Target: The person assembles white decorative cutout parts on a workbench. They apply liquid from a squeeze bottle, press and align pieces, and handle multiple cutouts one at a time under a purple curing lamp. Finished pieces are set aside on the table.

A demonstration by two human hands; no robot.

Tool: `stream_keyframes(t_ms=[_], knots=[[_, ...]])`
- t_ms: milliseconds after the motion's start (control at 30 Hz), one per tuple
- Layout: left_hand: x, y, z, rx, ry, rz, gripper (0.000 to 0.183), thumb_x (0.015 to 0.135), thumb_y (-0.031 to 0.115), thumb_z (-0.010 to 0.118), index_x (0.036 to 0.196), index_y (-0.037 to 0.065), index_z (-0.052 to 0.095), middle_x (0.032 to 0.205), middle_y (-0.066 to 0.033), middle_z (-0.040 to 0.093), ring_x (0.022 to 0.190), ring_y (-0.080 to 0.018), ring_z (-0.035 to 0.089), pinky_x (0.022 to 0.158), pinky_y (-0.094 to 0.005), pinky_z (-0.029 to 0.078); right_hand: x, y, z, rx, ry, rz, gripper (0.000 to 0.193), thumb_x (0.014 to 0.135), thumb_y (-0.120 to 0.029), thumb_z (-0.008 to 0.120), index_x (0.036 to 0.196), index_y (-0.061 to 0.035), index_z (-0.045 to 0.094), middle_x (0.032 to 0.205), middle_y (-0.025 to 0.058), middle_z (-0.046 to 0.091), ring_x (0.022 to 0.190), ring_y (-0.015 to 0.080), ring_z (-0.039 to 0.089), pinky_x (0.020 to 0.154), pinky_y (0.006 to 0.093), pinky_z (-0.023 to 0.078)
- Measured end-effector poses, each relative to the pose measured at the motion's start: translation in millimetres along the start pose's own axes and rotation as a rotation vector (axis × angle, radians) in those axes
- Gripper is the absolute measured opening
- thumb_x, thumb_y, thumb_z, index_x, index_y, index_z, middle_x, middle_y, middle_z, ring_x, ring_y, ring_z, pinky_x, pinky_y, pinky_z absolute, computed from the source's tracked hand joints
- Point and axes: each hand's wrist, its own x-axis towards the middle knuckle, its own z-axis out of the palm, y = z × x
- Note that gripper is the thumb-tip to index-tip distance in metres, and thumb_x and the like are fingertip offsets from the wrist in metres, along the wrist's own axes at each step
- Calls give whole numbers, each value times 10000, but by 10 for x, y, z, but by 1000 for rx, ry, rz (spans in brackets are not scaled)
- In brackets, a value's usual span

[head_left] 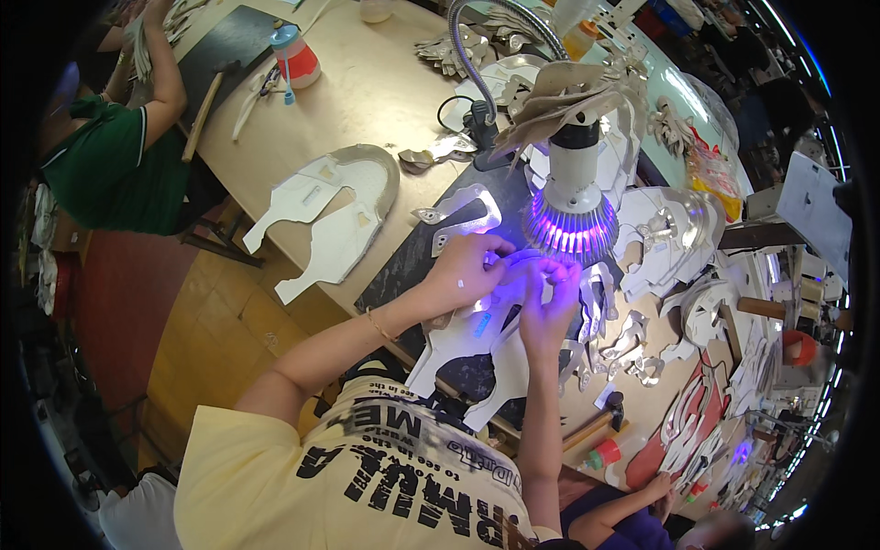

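Under a glowing violet lamp, a flat white shoe upper piece with two long legs lies over a dark board, its legs pointing toward me. My left hand has its fingers closed at the far curved edge of that piece. Just beside it, my right hand pinches the same edge, lit purple by the lamp. Exactly what the fingertips press together is hard to make out in the glare. A smaller silvery cut piece rests on the dark board beyond my left hand.
Another white upper piece lies on the table at left. Stacks of cut pieces crowd the right side. A hammer and a red-and-white bottle stand farther off. Co-workers sit at left, one in a green shirt, and lower right.
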Motion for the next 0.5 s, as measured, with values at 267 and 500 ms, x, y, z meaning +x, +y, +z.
stream_keyframes(t_ms=[267,500], knots=[[-93,135,-76,199,75,81,426,873,204,665,1249,11,607,888,-217,694,767,-360,678,698,-461,524,-340,-550,63,-72,-13,-281,204,767,-52,789,940,-75,684,966,81,585,882,259,557,808,367,413],[-176,114,-243,31,67,-18,335,879,177,649,1173,18,667,970,-205,712,814,-313,701,759,-370,553,-554,-628,11,-75,-271,-438,414,765,-173,790,1168,-153,696,1087,56,622,965,248,574,820,405,409]])
